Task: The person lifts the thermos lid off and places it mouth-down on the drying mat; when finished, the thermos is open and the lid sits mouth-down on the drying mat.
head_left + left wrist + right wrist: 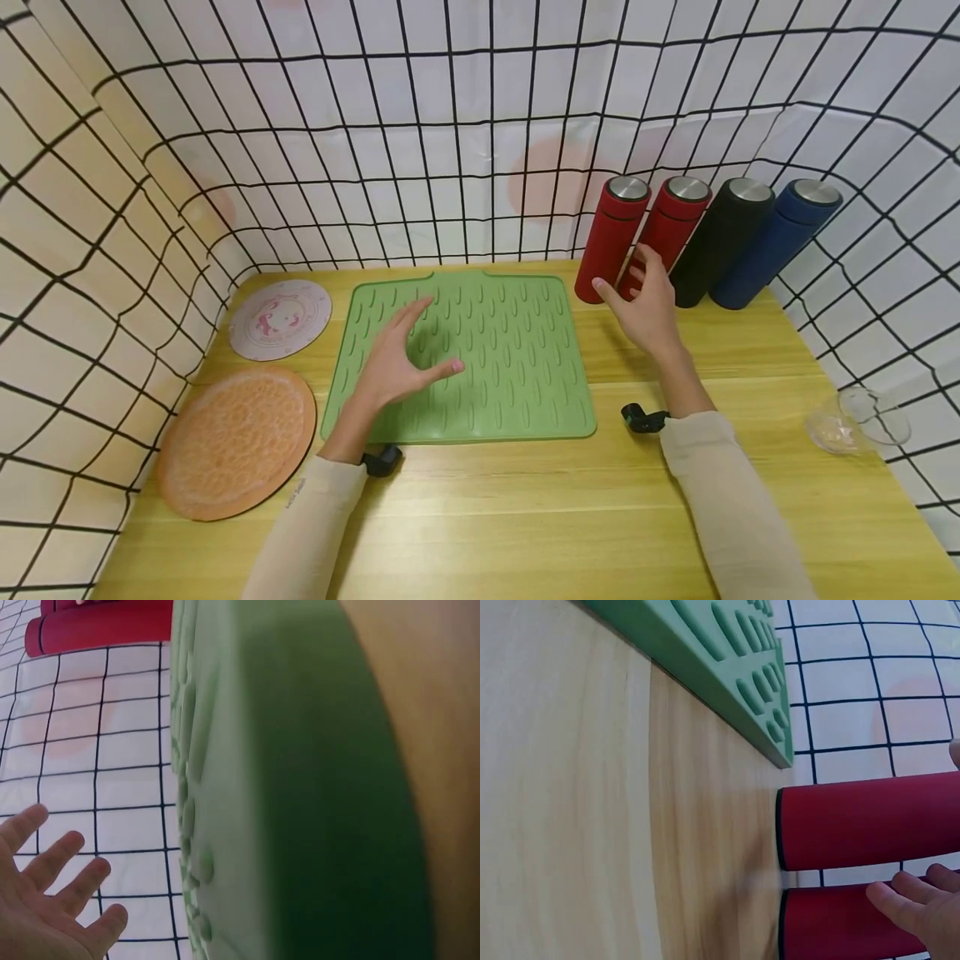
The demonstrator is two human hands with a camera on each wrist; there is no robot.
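My right hand (648, 312), fingers spread and empty, is by the red bottles (610, 242) right of the green mat (510, 358), seemingly curved to their girth. My left hand (386, 367) gapes empty above the mat.

In the head view, the left forearm (313, 521), pale-sleeved almost to the bare wrist (347, 433), slants forward and inward. The left grip (386, 365) spans wide, its thumb (444, 368) well apart from its extended fingers (411, 313), which fan out in the left wrist view. The right forearm (731, 500), sleeved alike, angles forward and inward. The right grip (648, 315) is loose, its thumb stretched away from its slightly bent fingers.
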